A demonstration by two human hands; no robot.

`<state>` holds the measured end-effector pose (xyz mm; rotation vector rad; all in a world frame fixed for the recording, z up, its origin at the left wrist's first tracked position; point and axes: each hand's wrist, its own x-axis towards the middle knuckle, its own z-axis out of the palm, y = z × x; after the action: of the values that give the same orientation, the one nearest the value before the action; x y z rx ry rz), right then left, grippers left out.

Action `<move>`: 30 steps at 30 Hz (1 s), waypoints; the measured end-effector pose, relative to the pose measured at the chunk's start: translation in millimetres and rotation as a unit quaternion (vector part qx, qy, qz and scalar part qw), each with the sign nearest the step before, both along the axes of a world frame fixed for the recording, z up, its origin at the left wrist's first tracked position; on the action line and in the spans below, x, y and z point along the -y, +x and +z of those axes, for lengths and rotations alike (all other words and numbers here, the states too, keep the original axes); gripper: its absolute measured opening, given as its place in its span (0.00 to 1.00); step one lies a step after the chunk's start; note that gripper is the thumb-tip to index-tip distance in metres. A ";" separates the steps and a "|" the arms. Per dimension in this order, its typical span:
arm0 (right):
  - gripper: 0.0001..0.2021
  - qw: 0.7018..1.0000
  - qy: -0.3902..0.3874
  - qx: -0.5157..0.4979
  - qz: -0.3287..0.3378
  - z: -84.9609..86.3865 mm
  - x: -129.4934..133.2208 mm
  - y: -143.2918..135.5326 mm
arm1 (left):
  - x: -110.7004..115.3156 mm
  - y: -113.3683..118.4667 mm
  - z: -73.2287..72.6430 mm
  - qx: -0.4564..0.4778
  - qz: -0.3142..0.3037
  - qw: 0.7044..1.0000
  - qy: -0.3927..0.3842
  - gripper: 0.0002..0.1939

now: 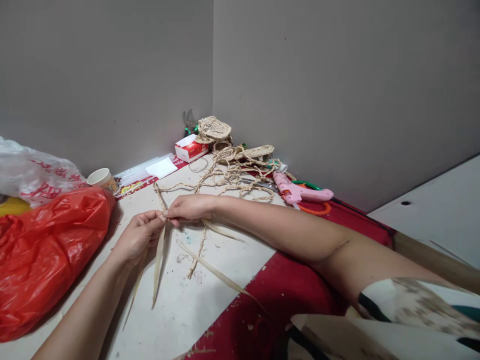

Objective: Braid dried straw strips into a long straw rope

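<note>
My left hand (pixel 138 235) and my right hand (pixel 191 207) meet over the pale board, both pinching the end of a braided straw rope (pixel 160 195). Flat dry straw strips (pixel 159 270) hang down from my left fingers toward the board. The rope runs up and back from my hands to a loose tangle of braided rope (pixel 240 170). Below my right hand, a braided tail (pixel 201 250) lies on the board, with a loose straw strip (pixel 221 276) crossing beside it. My fingertips hide the exact join of the strands.
On the left sit a red plastic bag (pixel 52 250), a clear bag (pixel 41 172) and a paper cup (pixel 102 180). At the back are glue sticks (pixel 140 170), a red tissue box (pixel 192 148) and pliers (pixel 190 122). A pink glue gun (pixel 302 191) lies beyond my right forearm.
</note>
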<state>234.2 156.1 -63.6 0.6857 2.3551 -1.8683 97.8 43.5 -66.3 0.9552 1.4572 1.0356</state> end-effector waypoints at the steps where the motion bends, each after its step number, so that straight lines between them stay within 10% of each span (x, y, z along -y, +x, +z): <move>1: 0.17 0.999 -0.037 0.004 0.001 -0.9 -1.5 -0.9 | 0.1 0.0 -0.4 -0.028 0.004 1.000 0.010 0.13; 13: 0.11 0.957 -0.203 -0.064 -0.198 -7.0 31.8 -10.3 | 11.5 8.2 18.9 -0.209 -0.084 0.974 -0.002 0.11; 24: 0.10 0.935 -0.300 -0.069 -0.176 -8.1 30.2 -9.8 | 12.9 10.5 26.6 -0.236 -0.111 0.964 -0.049 0.15; 30: 0.06 0.922 -0.378 -0.042 -0.066 -6.8 16.4 -7.8 | 5.0 -4.4 20.6 -0.332 0.091 0.938 0.046 0.11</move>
<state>226.3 139.7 -70.4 0.6723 1.4163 -2.6335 93.4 38.5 -45.6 1.3369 2.0963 0.9601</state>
